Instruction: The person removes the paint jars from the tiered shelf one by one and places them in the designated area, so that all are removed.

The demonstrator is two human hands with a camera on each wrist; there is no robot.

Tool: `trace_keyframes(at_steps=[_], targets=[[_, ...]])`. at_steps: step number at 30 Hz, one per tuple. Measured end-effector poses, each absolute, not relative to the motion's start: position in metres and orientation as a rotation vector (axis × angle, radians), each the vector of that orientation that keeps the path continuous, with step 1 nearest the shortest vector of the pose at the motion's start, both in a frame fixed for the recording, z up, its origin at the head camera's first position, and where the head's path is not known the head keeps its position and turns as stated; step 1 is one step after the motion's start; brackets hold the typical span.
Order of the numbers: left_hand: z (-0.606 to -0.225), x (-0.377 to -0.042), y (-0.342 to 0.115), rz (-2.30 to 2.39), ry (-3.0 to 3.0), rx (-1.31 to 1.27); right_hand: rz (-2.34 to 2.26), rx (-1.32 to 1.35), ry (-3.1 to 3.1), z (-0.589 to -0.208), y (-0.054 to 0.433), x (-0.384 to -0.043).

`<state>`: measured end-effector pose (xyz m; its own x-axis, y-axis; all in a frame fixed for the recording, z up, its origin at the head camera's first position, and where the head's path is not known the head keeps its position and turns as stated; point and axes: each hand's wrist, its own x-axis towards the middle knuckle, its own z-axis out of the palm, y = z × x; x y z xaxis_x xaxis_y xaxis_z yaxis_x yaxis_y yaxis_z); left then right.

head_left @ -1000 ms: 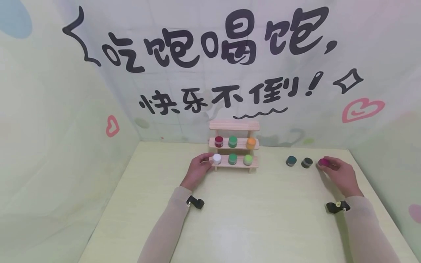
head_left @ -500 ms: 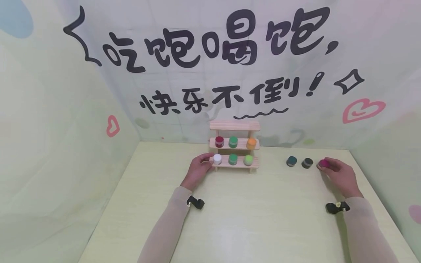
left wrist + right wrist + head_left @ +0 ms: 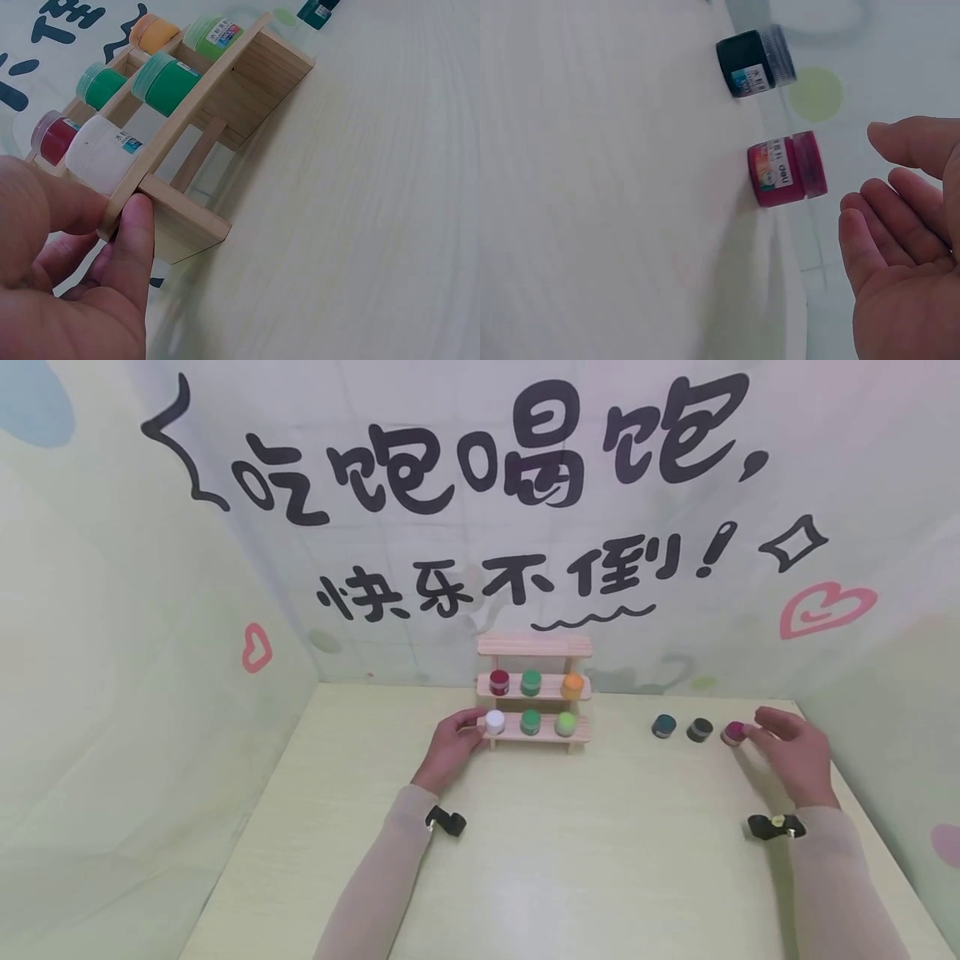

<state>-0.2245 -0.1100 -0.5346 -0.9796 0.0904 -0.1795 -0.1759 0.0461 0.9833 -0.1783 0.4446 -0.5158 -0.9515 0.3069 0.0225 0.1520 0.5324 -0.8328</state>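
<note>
Pinching the near end of the wooden rack [image 3: 551, 687] in the left grip [image 3: 453, 742], apparently to steady it under its six jars [image 3: 530, 722], with the white jar [image 3: 101, 154] closest. Holding nothing in the right grip [image 3: 797, 753], with fingers parted just beside the upright magenta jar [image 3: 786, 172] on the table [image 3: 525, 843]. Beyond, between right grip and rack: dark jar [image 3: 700, 730] and teal jar [image 3: 663, 726], probably spaced to leave finger room, partly in the way.

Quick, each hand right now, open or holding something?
Left hand: closed, pinching one end of the wooden rack.
Right hand: open, holding nothing, near the magenta jar.
</note>
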Motion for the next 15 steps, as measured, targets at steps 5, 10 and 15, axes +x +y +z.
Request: trace_keyframes(at_steps=[5,10,15], targets=[[-0.533,-0.225,-0.11,2.039,2.125,-0.094,1.491,-0.385,-2.516,-0.505,0.436,-0.18],[-0.532,-0.225,-0.11,2.028,2.138,-0.083,1.539,-0.339,-2.436,-0.496,0.424,-0.184],[-0.533,-0.225,-0.111,2.02,2.146,-0.076,1.559,-0.32,-2.403,-0.49,0.41,-0.19]])
